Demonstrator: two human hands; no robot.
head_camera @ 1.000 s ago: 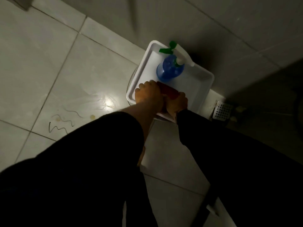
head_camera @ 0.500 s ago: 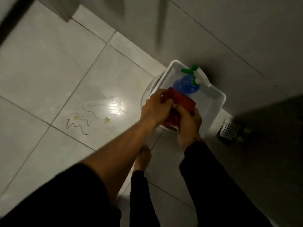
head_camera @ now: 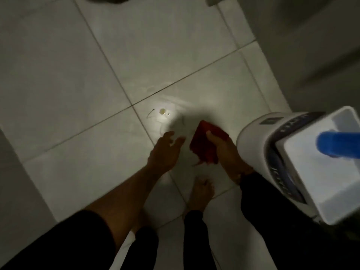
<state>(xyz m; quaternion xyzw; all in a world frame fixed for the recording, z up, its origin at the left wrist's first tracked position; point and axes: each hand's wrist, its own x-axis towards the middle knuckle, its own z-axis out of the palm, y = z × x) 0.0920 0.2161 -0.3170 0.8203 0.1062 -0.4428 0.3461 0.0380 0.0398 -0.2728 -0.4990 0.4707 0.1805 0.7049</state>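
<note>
Just left of the white tray (head_camera: 315, 172), your right hand (head_camera: 226, 152) grips the red cloth (head_camera: 202, 147). The thumb is pressed across the cloth's upper face and the fingers are tucked behind it, where you cannot see them. The cloth looks folded flat and stands tilted above the tiled floor (head_camera: 78, 94), its lower corner hanging free; it is off the tray and touches nothing but that hand.

Farther left of the tray, past the cloth, your left hand (head_camera: 163, 152) is relaxed, with the fingers loosely spread and slightly bent, and it holds nothing. Its fingertips point toward the cloth, with a narrow gap between them.

The tray sits on top of a rounded white container (head_camera: 255, 137) with dark lettering on its side; motion blur makes the lettering unreadable. A blue spray bottle (head_camera: 339, 143) is in the tray at its far side, also blurred, so you cannot tell whether it stands upright.

Well left of the tray, beyond both hands, a small yellowish spot (head_camera: 162, 111) lies on the floor in a patch of bright light, with thin dark squiggles (head_camera: 151, 114) just beside it, close to where the grout lines cross. Lower left of the tray, beneath the cloth, your bare foot (head_camera: 201, 193) stands on the tiles.
</note>
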